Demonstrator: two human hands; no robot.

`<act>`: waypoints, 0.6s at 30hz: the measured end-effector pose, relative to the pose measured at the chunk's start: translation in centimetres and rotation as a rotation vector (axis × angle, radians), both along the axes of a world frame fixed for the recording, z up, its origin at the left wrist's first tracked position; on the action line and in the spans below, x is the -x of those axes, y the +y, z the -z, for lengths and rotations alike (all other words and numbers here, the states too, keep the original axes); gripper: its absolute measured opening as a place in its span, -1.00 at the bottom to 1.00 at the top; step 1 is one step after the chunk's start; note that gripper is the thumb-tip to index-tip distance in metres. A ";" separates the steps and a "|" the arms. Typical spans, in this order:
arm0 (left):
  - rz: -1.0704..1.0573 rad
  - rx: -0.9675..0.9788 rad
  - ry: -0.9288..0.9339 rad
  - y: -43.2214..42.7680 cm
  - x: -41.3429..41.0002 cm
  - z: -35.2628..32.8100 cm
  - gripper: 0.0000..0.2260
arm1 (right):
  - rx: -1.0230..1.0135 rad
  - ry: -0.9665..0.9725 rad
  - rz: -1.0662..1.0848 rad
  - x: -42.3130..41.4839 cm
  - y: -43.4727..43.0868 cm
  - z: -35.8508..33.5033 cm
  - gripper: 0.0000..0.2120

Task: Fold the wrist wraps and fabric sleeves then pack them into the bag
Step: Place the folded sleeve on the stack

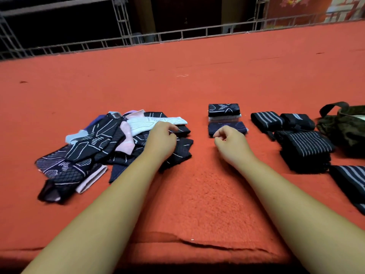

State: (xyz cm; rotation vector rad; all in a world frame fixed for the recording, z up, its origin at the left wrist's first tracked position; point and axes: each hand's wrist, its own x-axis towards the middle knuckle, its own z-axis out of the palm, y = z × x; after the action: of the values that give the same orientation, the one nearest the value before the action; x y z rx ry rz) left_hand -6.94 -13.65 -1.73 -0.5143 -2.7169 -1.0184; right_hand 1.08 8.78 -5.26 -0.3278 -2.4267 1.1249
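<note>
Head view. L hand (162, 138) is laid on the right side of the loose sleeve pile (94, 147) (dark patterned, pink, pale blue and white pcs, unfolded, overlapping). Its fingers are bent w/ tips on a dark sleeve (182, 130) at the pile's far right corner; whether that sleeve is pinched or only touched cannot be told. R hand (232, 142) is held just in front of the folded sleeves (225, 117), fingers loosely curled, thumb and index close together, nothing seen between them. Its knuckles overlap the nearest folded pc in view; contact not resolvable. Three folded pcs are seen front to back: navy nearest, a pale one in the middle, black w/ white lines farthest. Right of these, four black wrist wraps (305, 147) w/ grey stripes are laid rolled or folded, close together, one cut off by the frame's right edge. Camo bag (343, 133) is seen at far right beside the wraps, strap looped up, a pale patch at its top, not identifiable. All items lie on a red fleece cover (197, 194). A metal grid rail (177, 34) runs along the cover's far edge.
</note>
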 end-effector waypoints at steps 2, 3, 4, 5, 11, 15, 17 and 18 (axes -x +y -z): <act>-0.043 0.119 0.063 -2.3 1.3 0.0 -0.67 | 0.039 0.004 -0.028 0.6 -1.8 -0.3 -0.85; -0.057 0.162 0.083 -3.3 2.0 0.2 -0.67 | 0.064 0.011 -0.041 0.9 -2.7 -0.4 -0.86; -0.070 0.205 0.088 -3.9 2.1 0.3 -0.68 | 0.079 0.017 -0.050 1.2 -3.6 -0.3 -0.86; -0.073 0.236 0.082 -4.4 2.4 0.6 -0.68 | 0.085 0.023 -0.056 1.5 -4.4 -0.1 -0.86; -0.032 0.244 0.124 -5.3 3.4 1.7 -0.66 | 0.104 0.059 -0.061 2.1 -4.7 1.7 -0.84; -0.032 0.275 0.159 -5.1 4.6 1.5 -0.66 | 0.224 0.039 -0.019 2.4 -4.1 2.1 -0.83; -0.038 0.260 0.170 -4.9 5.3 1.0 -0.66 | 0.238 0.037 -0.027 2.5 -4.3 2.3 -0.82; -0.043 0.248 0.184 -4.8 5.7 0.6 -0.66 | 0.233 0.037 -0.034 2.5 -4.3 2.3 -0.82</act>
State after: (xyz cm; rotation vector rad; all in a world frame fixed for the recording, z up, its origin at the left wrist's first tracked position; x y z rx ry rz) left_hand -12.62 -18.43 -2.37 -0.5559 -2.6875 -0.5938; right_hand -1.40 4.44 -7.55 -0.3360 -2.2803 1.4204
